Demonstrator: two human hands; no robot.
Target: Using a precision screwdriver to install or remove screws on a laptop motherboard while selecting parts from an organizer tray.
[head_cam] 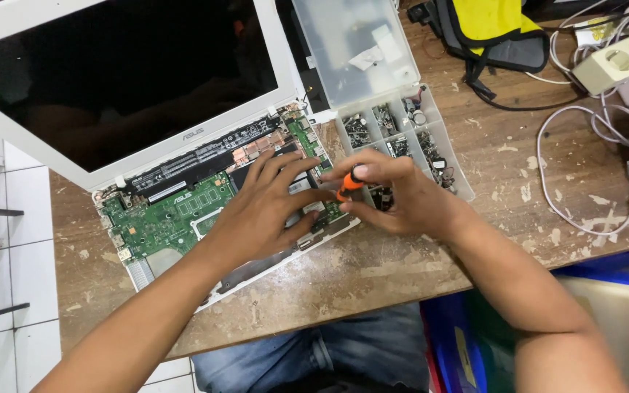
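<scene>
A white laptop (183, 131) lies open on a worn wooden table (373, 269), its bottom cover off and its green circuit board (161, 215) and black battery exposed. My left hand (260, 211) rests flat on the laptop's insides, fingers spread toward the right edge of the board. My right hand (394, 193) grips an orange-and-black screwdriver (349, 183), its tip pointing down at the board's right edge, just beyond my left fingertips.
A clear plastic compartment box (402, 131) with small screws and parts stands open just behind my right hand. White cables (584, 167), a power strip (616, 62) and a yellow-grey bag (496, 29) lie at the back right. Blue bins sit below the table's right edge.
</scene>
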